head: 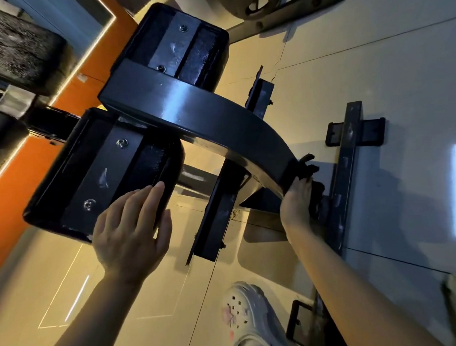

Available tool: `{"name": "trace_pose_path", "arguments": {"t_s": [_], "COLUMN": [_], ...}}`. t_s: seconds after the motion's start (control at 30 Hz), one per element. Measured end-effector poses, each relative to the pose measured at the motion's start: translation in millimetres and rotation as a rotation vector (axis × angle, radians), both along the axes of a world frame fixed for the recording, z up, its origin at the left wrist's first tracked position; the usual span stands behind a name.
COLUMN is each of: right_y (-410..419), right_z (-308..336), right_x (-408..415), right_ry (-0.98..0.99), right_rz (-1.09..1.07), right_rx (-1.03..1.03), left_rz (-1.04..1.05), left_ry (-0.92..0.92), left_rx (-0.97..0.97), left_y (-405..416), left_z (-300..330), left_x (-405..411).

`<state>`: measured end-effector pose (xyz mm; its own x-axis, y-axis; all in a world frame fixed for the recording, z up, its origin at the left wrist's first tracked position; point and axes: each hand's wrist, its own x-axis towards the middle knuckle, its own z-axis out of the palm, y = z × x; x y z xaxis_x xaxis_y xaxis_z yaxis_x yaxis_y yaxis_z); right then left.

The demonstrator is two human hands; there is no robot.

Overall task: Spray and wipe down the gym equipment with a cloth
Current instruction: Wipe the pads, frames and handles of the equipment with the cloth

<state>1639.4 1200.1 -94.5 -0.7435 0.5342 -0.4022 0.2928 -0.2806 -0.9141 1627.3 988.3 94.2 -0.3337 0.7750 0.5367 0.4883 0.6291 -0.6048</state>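
Gym equipment fills the middle of my view: a black curved steel beam (206,116) runs with its long axis from upper left down to lower right, bending downward toward the floor (373,61). Two black pads are bolted to it, showing their undersides and mounting plates, the upper pad (174,41) and the lower pad (101,173) just beside it. I can read no writing or brand on any of it. My left hand (132,229) lies flat with straight fingers spread against the lower pad's near edge. My right hand (298,198) reaches to the beam's low end, fingers curled around a dark cloth (309,166) pressed to the steel. My pale clog (251,318) stands on the floor below
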Motion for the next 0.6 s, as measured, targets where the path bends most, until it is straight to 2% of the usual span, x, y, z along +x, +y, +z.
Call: {"name": "trace_pose_path", "arguments": {"t_s": [0.07,0.3,0.43,0.6], "right_y": [-9,-7,14,13], "right_z": [35,120,101,64], "right_x": [10,-13,-35,-33], "right_ry": [0.159,0.471,0.438,0.345], "right_rz": [-0.01,0.014,-0.04,-0.096], "right_rx": [-0.033,0.385,0.446,0.281], "left_rz": [0.026,0.086,0.096,0.049], "left_ry": [-0.005,-0.038,-0.05,-0.038], "left_rx": [-0.013,-0.016,-0.015,-0.027], "left_y": [1,1,1,0], "left_z": [0,-1,-1,-1], "left_x": [0,2,3,0]}}
